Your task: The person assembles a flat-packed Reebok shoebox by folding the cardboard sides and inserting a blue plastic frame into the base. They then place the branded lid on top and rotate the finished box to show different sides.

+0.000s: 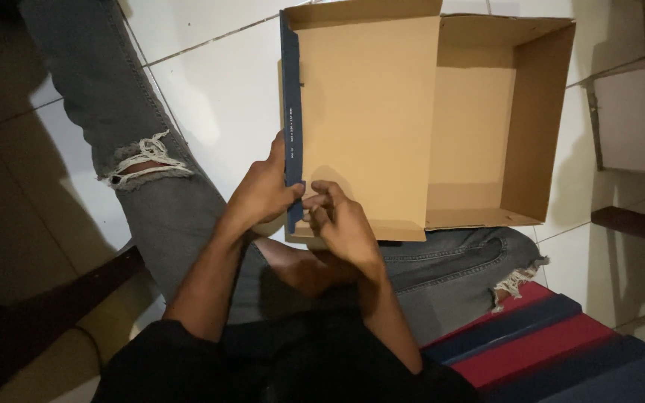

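An open brown cardboard box (539, 134) lies on the white tiled floor in front of me, its hinged lid (367, 119) folded out to the left. The lid has a dark blue outer side wall (291, 97). My left hand (263, 190) grips the near end of that blue wall from outside. My right hand (341, 220) pinches the lid's near corner flap next to it, fingers curled. The box is bare inside.
My legs in torn grey jeans (151, 186) stretch across the floor under the box. A red and dark blue striped box (554, 354) sits at the lower right. Another cardboard piece (636, 119) lies at the right edge, beside a dark wooden furniture leg (636, 224).
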